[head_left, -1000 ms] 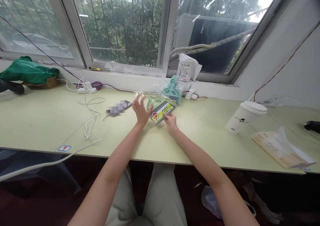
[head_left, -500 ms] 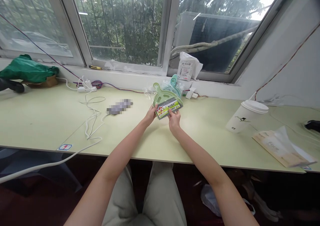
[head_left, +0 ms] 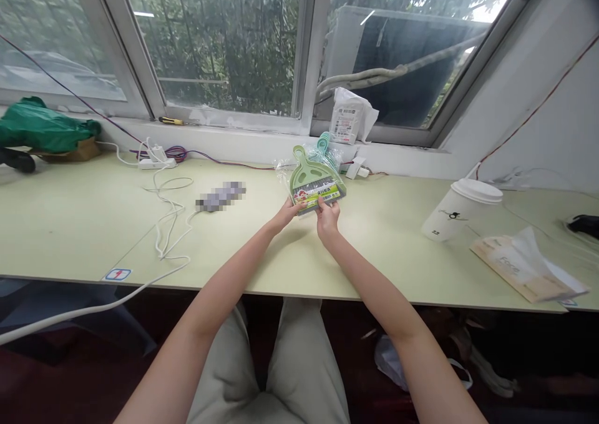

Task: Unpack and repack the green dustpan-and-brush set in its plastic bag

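Note:
A green dustpan and brush set [head_left: 314,177] in clear plastic wrap, with a printed label along its lower part, is held up over the pale yellow-green table [head_left: 281,261]. My left hand [head_left: 286,215] grips its lower left corner. At the bottom edge, right of centre, my right hand [head_left: 328,216] pinches it, thumb on the label. Just behind it, near the wall, is a teal set [head_left: 324,146] in clear wrap, partly hidden by the green one.
On the right stand a white paper cup [head_left: 456,210] and a tissue pack [head_left: 524,265]. White cables [head_left: 163,224] and a blurred-out object [head_left: 221,196] lie left. A power strip [head_left: 156,162], green bag [head_left: 44,124] and white package [head_left: 349,118] are at the back.
The green set has turned slightly and now sits more level, its handle a little further right. My left fingers have shifted along its lower left corner. The view has tilted slightly down.

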Demonstrator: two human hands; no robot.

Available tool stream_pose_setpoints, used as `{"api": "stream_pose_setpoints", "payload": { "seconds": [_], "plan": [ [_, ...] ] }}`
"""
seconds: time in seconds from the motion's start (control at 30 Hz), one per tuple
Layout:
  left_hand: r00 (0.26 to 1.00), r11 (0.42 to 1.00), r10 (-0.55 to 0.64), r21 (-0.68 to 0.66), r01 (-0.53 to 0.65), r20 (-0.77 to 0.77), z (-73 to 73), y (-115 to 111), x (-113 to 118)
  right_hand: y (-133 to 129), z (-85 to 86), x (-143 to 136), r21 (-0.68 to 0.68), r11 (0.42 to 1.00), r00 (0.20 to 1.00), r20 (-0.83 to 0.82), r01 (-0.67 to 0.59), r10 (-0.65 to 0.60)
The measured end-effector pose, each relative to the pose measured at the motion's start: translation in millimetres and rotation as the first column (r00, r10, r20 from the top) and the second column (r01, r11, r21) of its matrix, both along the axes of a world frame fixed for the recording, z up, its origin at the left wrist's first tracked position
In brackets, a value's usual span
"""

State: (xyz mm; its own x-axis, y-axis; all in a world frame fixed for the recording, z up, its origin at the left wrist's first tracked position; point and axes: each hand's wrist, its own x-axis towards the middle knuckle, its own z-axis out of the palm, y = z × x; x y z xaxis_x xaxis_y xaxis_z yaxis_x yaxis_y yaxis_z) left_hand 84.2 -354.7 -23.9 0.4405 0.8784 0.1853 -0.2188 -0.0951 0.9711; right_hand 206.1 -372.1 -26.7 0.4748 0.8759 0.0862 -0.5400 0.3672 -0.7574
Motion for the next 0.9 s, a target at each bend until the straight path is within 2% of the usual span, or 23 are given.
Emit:
{"api": "stream_pose_setpoints", "payload": {
  "seconds": [0.07,0.13,0.2,0.3,0.37,0.43,0.57,0.63,0.73,0.9],
  "plan": [
    [0.991,0.995,-0.103,-0.019,0.102,-0.080,-0.4,0,0,0,2.3,4,0.013,1.000,1.000,0.018,0.019,-0.020],
    [0.981,0.985,-0.170,-0.049,0.166,-0.094,0.2,3,0,0,4.5,7,0.030,0.999,0.999,0.027,0.032,-0.033],
    [0.994,0.992,-0.107,-0.065,0.105,-0.018,2.0,6,0,1,5.8,9,0.050,0.998,0.999,0.024,0.027,-0.028],
    [0.986,0.997,0.073,-0.044,-0.067,0.153,4.2,12,-1,2,5.5,8,0.072,0.997,0.999,0.028,-0.023,0.021],
    [0.971,0.995,0.097,-0.025,-0.093,0.217,3.2,12,0,2,4.6,6,0.070,0.996,0.998,0.038,-0.059,0.056],
    [0.974,0.998,0.059,-0.039,-0.052,0.216,0.1,8,3,2,4.0,5,0.068,0.997,0.998,0.038,-0.048,0.045],
    [0.979,0.991,-0.091,-0.076,0.106,0.183,-4.5,-4,12,2,4.6,7,0.077,0.997,0.999,0.010,0.029,-0.030],
    [0.977,0.989,-0.111,-0.081,0.127,0.183,-2.6,-5,12,2,5.0,8,0.077,0.997,1.000,0.010,0.018,-0.019],
    [0.982,0.994,-0.058,-0.080,0.074,0.182,2.5,-1,6,1,4.1,6,0.092,0.995,0.999,0.032,-0.032,0.029],
    [0.984,0.990,0.138,-0.038,-0.135,0.110,1.8,9,-3,3,-0.6,1,0.082,0.993,0.996,0.042,-0.080,0.076]
  ]
}}
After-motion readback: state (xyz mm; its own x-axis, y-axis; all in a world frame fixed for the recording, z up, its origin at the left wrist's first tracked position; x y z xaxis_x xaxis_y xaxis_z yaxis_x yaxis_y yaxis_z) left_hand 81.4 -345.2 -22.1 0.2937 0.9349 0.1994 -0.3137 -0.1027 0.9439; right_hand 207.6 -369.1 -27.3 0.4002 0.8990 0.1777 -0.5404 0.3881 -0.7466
